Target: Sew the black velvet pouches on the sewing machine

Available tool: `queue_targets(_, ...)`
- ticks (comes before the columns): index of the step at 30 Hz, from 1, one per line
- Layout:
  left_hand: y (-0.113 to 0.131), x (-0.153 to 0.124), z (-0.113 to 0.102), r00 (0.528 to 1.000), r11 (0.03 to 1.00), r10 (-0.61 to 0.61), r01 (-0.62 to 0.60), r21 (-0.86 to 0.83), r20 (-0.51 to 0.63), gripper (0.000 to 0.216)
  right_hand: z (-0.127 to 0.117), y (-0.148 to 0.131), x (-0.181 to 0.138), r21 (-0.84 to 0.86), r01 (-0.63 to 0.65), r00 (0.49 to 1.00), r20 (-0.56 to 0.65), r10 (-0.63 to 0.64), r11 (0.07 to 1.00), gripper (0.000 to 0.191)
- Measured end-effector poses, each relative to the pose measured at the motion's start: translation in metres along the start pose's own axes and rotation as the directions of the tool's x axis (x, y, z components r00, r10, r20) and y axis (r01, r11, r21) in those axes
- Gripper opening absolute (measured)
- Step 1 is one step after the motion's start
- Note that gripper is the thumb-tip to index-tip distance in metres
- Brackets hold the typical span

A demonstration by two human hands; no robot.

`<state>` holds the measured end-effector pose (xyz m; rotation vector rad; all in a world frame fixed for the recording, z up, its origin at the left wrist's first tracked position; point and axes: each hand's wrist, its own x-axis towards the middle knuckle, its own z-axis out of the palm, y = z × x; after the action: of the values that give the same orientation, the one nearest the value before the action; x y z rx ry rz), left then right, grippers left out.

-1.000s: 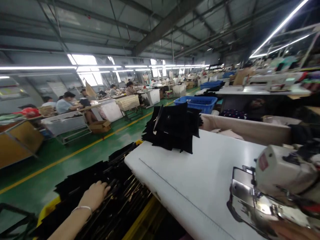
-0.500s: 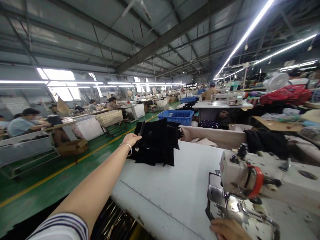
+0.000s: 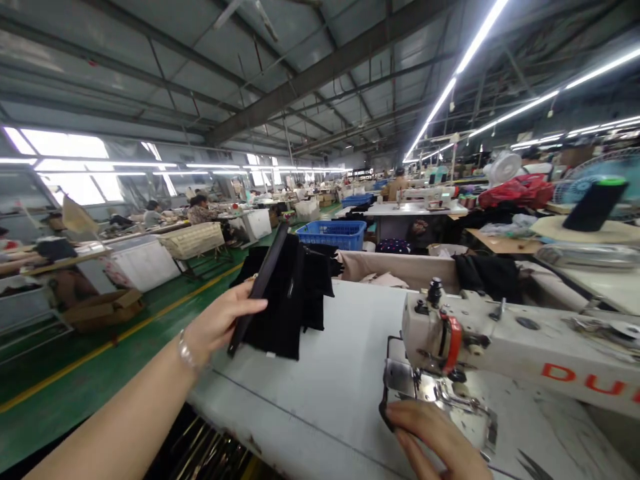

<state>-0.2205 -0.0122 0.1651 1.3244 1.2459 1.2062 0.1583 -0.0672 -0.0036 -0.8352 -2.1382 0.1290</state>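
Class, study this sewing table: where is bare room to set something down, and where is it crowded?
The widest bare patch of white tabletop lies between the black fabric pile and the sewing machine. Crowded: the far-left corner, with pile and left hand; the machine's near side, with right hand and pointed blades.

Hands, wearer's: 2 (left hand [image 3: 233, 317]; right hand [image 3: 433, 440])
Bracelets: 1, bracelet [image 3: 186, 350] on left wrist
Dark strips gripped, left hand: 1 dark strip [image 3: 260, 290]
Black cloth pieces [image 3: 280, 313]: several, overlapping; exact count unreadable
Sewing machines: at least 2 (near sewing machine [image 3: 520, 343], right; far sewing machine [image 3: 425, 197])
Thread cones: 1 black thread cone [image 3: 595, 208], right
Blue baskets: at least 2 (nearer blue basket [image 3: 333, 236]; farther blue basket [image 3: 357, 200])
Cardboard boxes, near left floor: 1 cardboard box [image 3: 103, 311]
Red bundles, far right: 1 red bundle [image 3: 520, 191]
Co-workers [image 3: 199, 210]: at least 3; far ones too small to count
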Motion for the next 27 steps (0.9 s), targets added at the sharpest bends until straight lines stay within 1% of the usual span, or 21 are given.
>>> queue_targets(1,-0.005,-0.021,0.007,0.99,0.998,-0.038,0.043,-0.037,0.139,0.056,-0.009,-0.012,0.008,-0.005,-0.032,0.999,-0.044,0.032,0.999,0.033)
queue_targets(2,-0.012,-0.041,0.014,0.964,0.994,-0.09,0.101,-0.03,0.251,0.052,-0.018,-0.024,0.017,-0.005,-0.07,0.994,-0.082,0.069,0.998,0.041)
queue_targets(3,-0.02,-0.058,0.021,0.933,0.987,-0.152,0.16,0.001,0.325,0.047,-0.025,-0.035,0.026,0.004,-0.118,0.985,-0.124,0.117,0.993,0.05)
queue_targets(5,-0.035,-0.085,0.032,0.862,0.962,-0.267,0.263,0.071,0.43,0.039,-0.036,-0.053,0.042,0.091,-0.24,0.959,-0.134,0.251,0.966,0.066)
queue_targets(6,-0.041,-0.093,0.038,0.829,0.948,-0.313,0.302,0.1,0.463,0.037,-0.039,-0.058,0.048,0.162,-0.296,0.944,-0.099,0.314,0.941,0.063)
queue_targets(7,-0.047,-0.099,0.043,0.799,0.936,-0.346,0.332,0.119,0.492,0.037,-0.041,-0.062,0.051,0.237,-0.351,0.929,-0.033,0.368,0.906,0.051)
queue_targets(8,-0.051,-0.102,0.048,0.772,0.927,-0.368,0.352,0.133,0.518,0.038,-0.042,-0.064,0.053,0.298,-0.399,0.912,0.035,0.408,0.867,0.035)
queue_targets(9,-0.055,-0.103,0.053,0.752,0.921,-0.38,0.361,0.146,0.539,0.039,-0.042,-0.065,0.052,0.341,-0.441,0.894,0.094,0.437,0.83,0.018)
queue_targets(10,-0.057,-0.103,0.057,0.738,0.92,-0.383,0.358,0.159,0.555,0.04,-0.043,-0.065,0.051,0.366,-0.469,0.881,0.133,0.454,0.804,0.009)
queue_targets(11,-0.059,-0.101,0.061,0.731,0.923,-0.379,0.345,0.171,0.567,0.042,-0.043,-0.065,0.049,0.376,-0.483,0.873,0.144,0.465,0.791,0.01)
queue_targets(13,-0.061,-0.097,0.067,0.729,0.937,-0.347,0.285,0.2,0.59,0.047,-0.044,-0.065,0.044,0.377,-0.484,0.87,0.116,0.478,0.79,0.011)
queue_targets(14,-0.061,-0.094,0.07,0.737,0.946,-0.324,0.242,0.217,0.592,0.049,-0.045,-0.066,0.043,0.38,-0.477,0.873,0.104,0.476,0.792,0.009)
queue_targets(15,-0.062,-0.091,0.074,0.759,0.953,-0.293,0.186,0.238,0.581,0.052,-0.047,-0.067,0.042,0.384,-0.468,0.878,0.098,0.469,0.796,0.008)
queue_targets(18,-0.062,-0.084,0.09,0.862,0.953,-0.147,-0.008,0.302,0.484,0.063,-0.051,-0.07,0.042,0.399,-0.429,0.9,0.111,0.422,0.81,0.008)
queue_targets(19,-0.061,-0.082,0.097,0.884,0.953,-0.084,-0.064,0.297,0.459,0.067,-0.053,-0.072,0.043,0.407,-0.414,0.908,0.119,0.402,0.814,0.009)
queue_targets(20,-0.059,-0.08,0.106,0.892,0.955,-0.027,-0.11,0.275,0.451,0.07,-0.054,-0.073,0.043,0.415,-0.401,0.914,0.126,0.384,0.817,0.009)
queue_targets(21,-0.056,-0.079,0.115,0.89,0.96,0.019,-0.143,0.24,0.455,0.068,-0.055,-0.075,0.043,0.423,-0.391,0.919,0.132,0.371,0.817,0.01)
queue_targets(23,-0.049,-0.078,0.132,0.88,0.972,0.069,-0.165,0.166,0.47,0.05,-0.057,-0.078,0.043,0.426,-0.394,0.918,0.142,0.37,0.814,0.01)
queue_targets(24,-0.046,-0.077,0.14,0.88,0.979,0.07,-0.151,0.135,0.469,0.038,-0.058,-0.079,0.042,0.419,-0.407,0.912,0.137,0.386,0.812,0.008)
queue_targets(25,-0.042,-0.077,0.146,0.884,0.987,0.058,-0.122,0.109,0.464,0.028,-0.059,-0.08,0.041,0.407,-0.422,0.904,0.123,0.409,0.81,0.007)
queue_targets(27,-0.038,-0.078,0.154,0.888,0.996,0.013,-0.054,0.076,0.459,0.02,-0.061,-0.082,0.039,0.38,-0.429,0.897,0.07,0.437,0.82,0.011)
